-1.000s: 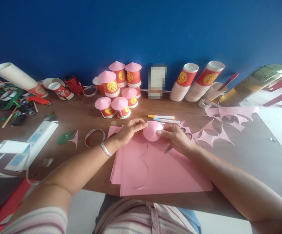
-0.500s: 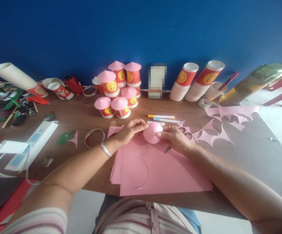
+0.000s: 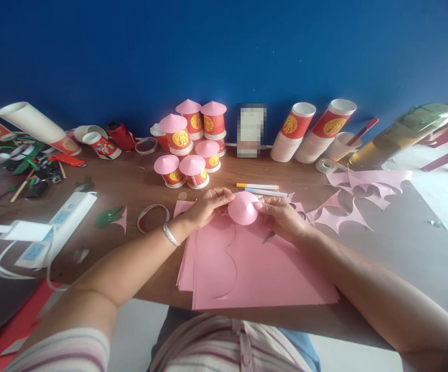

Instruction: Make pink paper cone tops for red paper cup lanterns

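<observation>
A small pink paper cone (image 3: 243, 209) is held between both hands above a stack of pink paper sheets (image 3: 262, 274). My left hand (image 3: 211, 206) pinches its left edge between thumb and fingers. On the other side, my right hand (image 3: 280, 216) grips the cone's right edge with the thumb on top. Curved pencil-like lines show on the top sheet. Scissors (image 3: 300, 211) lie partly hidden behind and under my right hand. Beyond the hands, two markers (image 3: 258, 186) rest on the table.
Red paper cups with pink cone tops (image 3: 180, 139) stand at the back. Stacked cups (image 3: 291, 132) lean near the wall, beside a tape roll (image 3: 325, 165) and a bottle (image 3: 402, 132). Pink paper scraps (image 3: 344, 212) lie right; a power strip (image 3: 59, 227) lies left.
The cone has tilted slightly, so its peak shows more plainly, and my right thumb has shifted to its upper right edge. The camera view has turned a little left.
</observation>
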